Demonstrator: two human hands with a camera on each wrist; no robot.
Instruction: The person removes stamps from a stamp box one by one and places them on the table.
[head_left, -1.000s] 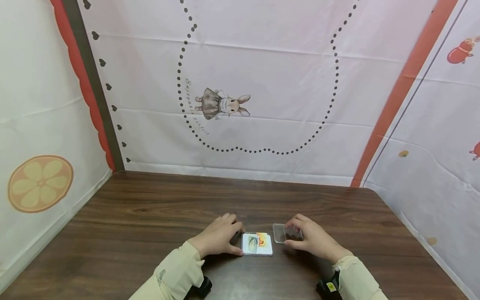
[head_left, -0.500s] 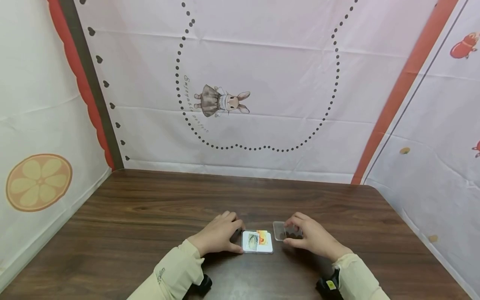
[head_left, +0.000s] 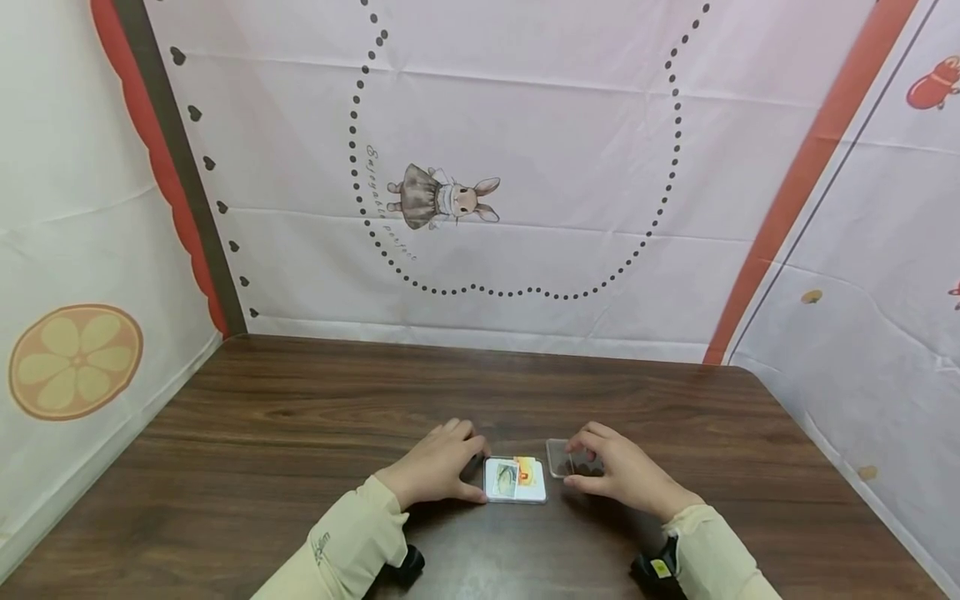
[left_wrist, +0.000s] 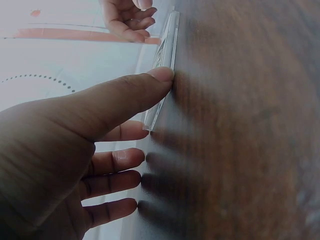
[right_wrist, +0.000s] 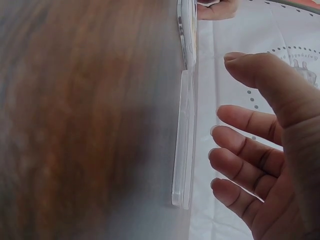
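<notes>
A clear plastic case [head_left: 515, 481] lies flat on the table, with white and printed cards in it. One card bears a green oval picture, another a yellow-orange print. My left hand [head_left: 437, 468] holds the case at its left end, thumb at the near corner and index finger at the far corner. The other left fingertips rest on the table. To the right of the case lies a clear plastic lid [head_left: 558, 459], its right part hidden by my right hand [head_left: 626, 473]. In the right wrist view, the right thumb and fingers [right_wrist: 245, 117] are spread above the lid, apart from it.
The brown wood-grain table [head_left: 337, 392] reaches back to a printed cloth wall [head_left: 525, 167] with a rabbit figure. Similar cloth stands at the left [head_left: 75, 208] and right [head_left: 885, 333] sides.
The head view has tilted down slightly, so the whole scene sits a bit differently in it. Both hands, the case and the lid stay nearly still.
</notes>
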